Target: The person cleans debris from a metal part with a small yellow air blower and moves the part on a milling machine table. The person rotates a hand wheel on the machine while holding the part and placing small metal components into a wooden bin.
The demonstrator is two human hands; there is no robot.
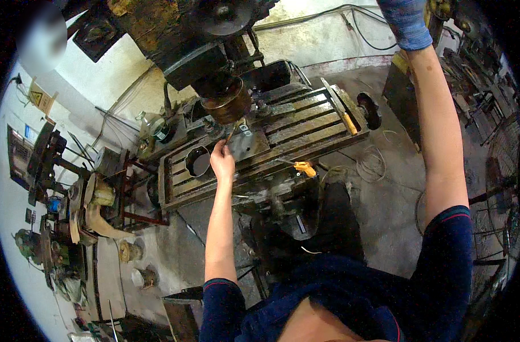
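Observation:
My bare left hand (223, 162) is closed on a thin brownish stick (232, 134), too small to make out its kind. The stick's tip is just below the machine's round spindle head (228, 102), by a small bright metal block (245, 130) on a flat metal plate (255, 149). Left of that hand, a round open tin (199, 162) stands on the slotted machine table (305, 121). My right hand (408, 24), in a blue-grey glove, is raised at the upper right. Its fingers are cut off by the frame's edge, so what they touch is hidden.
A flat bar with a yellow handle (349, 123) lies at the table's right end. A yellow air gun (305, 169) sits at its front edge. A clear plastic bottle (154, 126) is behind the table. Coiled hose (373, 164) lies on the floor at the right.

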